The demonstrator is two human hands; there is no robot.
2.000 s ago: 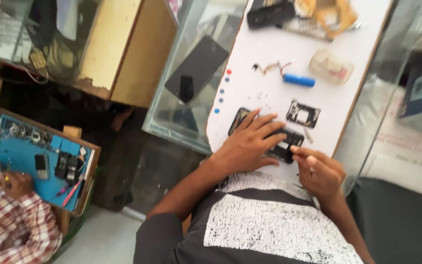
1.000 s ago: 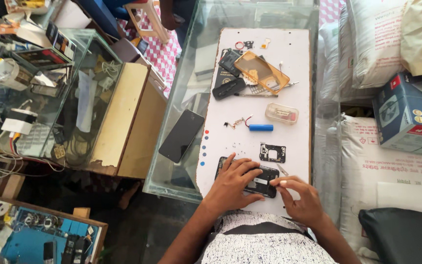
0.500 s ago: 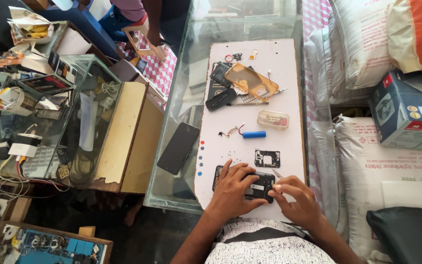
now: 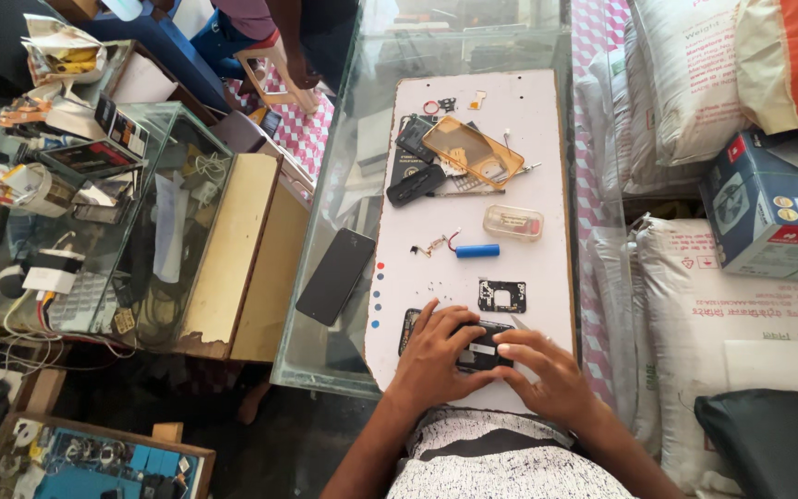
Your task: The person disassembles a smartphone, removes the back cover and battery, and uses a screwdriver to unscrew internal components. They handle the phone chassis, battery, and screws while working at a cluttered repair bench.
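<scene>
An opened black phone [image 4: 480, 349] lies at the near end of a white work board [image 4: 528, 139]. My left hand [image 4: 432, 357] rests flat over the phone's left half, fingers spread and pressing it down. My right hand [image 4: 547, 368] touches the phone's right side with its fingertips, which seem to pinch a thin tool; it is too small to tell. A black inner frame part [image 4: 501, 296] sits just beyond the phone. Farther up lie a blue cylindrical cell [image 4: 477, 250] and small loose wired parts [image 4: 435, 245].
A clear plastic box [image 4: 513, 222], an amber phone case [image 4: 472, 152] and dark phone parts [image 4: 415, 185] lie farther along the board. A black phone [image 4: 335, 275] lies on the glass counter [image 4: 325, 351] at left. Sacks [image 4: 741, 305] and a blue box [image 4: 768, 214] are at right. A person stands beyond the counter.
The view has swung upright and closer to the board. Both hands have stayed on the opened phone; the right hand's fingers have shifted slightly onto its right edge.
</scene>
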